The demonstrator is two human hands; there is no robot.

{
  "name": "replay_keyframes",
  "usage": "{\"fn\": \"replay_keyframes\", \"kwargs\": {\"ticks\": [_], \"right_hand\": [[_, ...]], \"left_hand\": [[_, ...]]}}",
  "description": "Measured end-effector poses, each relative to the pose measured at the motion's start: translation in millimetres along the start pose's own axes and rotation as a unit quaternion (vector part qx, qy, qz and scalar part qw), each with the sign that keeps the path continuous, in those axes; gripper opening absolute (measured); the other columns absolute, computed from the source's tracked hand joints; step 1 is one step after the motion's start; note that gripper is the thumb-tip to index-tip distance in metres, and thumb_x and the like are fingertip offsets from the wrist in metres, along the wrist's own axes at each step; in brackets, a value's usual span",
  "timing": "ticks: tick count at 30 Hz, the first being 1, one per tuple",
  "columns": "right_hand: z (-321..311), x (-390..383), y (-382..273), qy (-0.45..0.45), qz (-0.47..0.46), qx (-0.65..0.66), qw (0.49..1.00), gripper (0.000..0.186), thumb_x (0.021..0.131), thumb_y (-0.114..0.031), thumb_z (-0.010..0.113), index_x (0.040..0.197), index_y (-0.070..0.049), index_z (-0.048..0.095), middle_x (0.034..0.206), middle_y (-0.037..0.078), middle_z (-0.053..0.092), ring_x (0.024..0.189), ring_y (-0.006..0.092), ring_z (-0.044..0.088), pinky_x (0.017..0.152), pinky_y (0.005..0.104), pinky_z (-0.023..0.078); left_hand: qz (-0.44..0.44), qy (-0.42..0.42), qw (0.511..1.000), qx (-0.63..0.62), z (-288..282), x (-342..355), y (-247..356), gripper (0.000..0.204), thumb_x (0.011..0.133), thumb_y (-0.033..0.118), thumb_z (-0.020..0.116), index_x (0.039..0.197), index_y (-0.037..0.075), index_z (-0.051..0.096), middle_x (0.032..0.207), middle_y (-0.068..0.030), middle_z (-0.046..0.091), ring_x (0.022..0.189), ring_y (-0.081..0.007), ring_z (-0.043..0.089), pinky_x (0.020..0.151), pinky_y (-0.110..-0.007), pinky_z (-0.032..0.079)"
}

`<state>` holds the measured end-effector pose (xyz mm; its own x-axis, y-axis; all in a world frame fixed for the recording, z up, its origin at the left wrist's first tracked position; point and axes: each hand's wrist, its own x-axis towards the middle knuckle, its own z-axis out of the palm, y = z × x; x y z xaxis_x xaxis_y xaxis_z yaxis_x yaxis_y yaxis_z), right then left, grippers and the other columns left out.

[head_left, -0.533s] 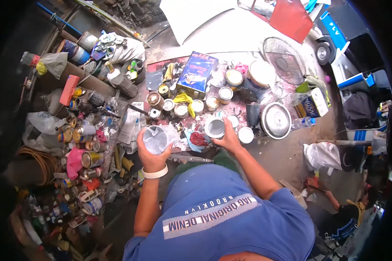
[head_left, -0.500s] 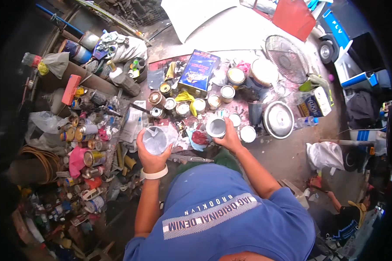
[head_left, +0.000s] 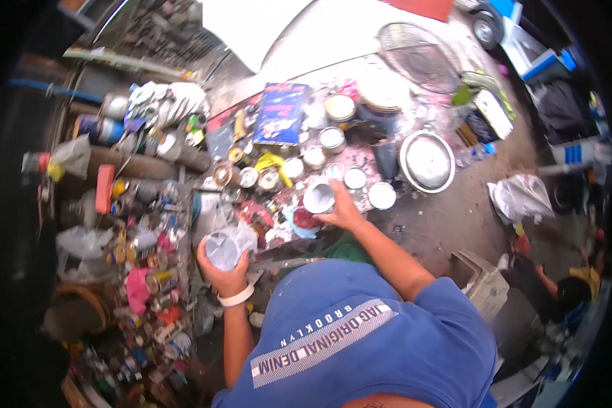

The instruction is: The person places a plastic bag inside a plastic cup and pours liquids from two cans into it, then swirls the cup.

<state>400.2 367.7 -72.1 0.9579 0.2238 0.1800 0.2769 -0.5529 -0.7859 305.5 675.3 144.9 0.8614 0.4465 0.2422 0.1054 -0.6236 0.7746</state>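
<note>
Well apart, hands (head_left: 226, 277) (head_left: 345, 211) hold containers (head_left: 222, 250) (head_left: 319, 198).

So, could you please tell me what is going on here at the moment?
One person holds an open container in each hand. The left hand is around a pale grey cup, and the right hand is around a second cup. The two cups are apart. Beyond them, a stained tabletop carries a blue tin, a yellow scrap and several small cans.
</note>
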Motion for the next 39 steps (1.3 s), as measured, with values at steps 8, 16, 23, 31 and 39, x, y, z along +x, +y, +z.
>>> {"fn": "replay_keyframes", "kwargs": {"ticks": [8,16,23,31,39], "right_hand": [[-52.4,23.9,-53.0,0.034,0.02,0.021,0.999,0.121,0.069,-0.041,0.092,0.158,0.003,0.021,0.155,0.03,0.035,0.147,0.0451,0.035,0.121,0.0487,0.033],[-147.0,40.2,-120.2,-0.047,-0.079,0.006,0.996,0.125,0.066,-0.03,0.095,0.16,0.0,0.018,0.154,0.026,0.039,0.145,0.0399,0.041,0.121,0.0468,0.033],[-218.7,104.2,-221.8,-0.116,-0.24,-0.108,0.958,0.125,0.062,-0.025,0.096,0.16,-0.004,0.02,0.149,0.025,0.046,0.137,0.0425,0.048,0.114,0.0492,0.041],[-244.3,140.3,-318.8,-0.197,-0.337,-0.29,0.874,0.116,0.057,-0.026,0.094,0.155,-0.007,0.036,0.142,0.021,0.05,0.13,0.0415,0.053,0.104,0.0523,0.047],[-244.6,152.4,-359.1,-0.255,-0.391,-0.374,0.801,0.116,0.054,-0.032,0.095,0.153,-0.007,0.038,0.138,0.019,0.05,0.128,0.0404,0.052,0.106,0.0522,0.044]], "left_hand": [[-0.035,-0.017,0.994,-0.098,26.1,8.0,3.4,0.092,0.066,0.0,0.085,0.146,0.001,0.041,0.139,-0.0178,0.052,0.128,-0.031,0.053,0.114,-0.043,0.04],[0.025,-0.054,0.99,-0.129,56.5,28.6,9.0,0.095,0.064,0.008,0.093,0.144,0.0,0.043,0.135,-0.0186,0.054,0.123,-0.0308,0.057,0.108,-0.042,0.045],[0.084,-0.095,0.988,-0.085,86.6,45.7,47.1,0.09,0.067,0.024,0.093,0.14,0.003,0.044,0.13,-0.0211,0.059,0.118,-0.0381,0.062,0.101,-0.045,0.051],[0.088,-0.105,0.983,-0.12,109.7,44.3,81.9,0.089,0.068,0.03,0.092,0.14,0.006,0.045,0.13,-0.019,0.06,0.122,-0.0381,0.06,0.102,-0.045,0.051],[0.167,-0.065,0.969,-0.172,115.8,43.0,97.1,0.091,0.067,0.032,0.093,0.141,0.006,0.045,0.131,-0.0188,0.06,0.123,-0.0382,0.06,0.101,-0.046,0.052]]}}
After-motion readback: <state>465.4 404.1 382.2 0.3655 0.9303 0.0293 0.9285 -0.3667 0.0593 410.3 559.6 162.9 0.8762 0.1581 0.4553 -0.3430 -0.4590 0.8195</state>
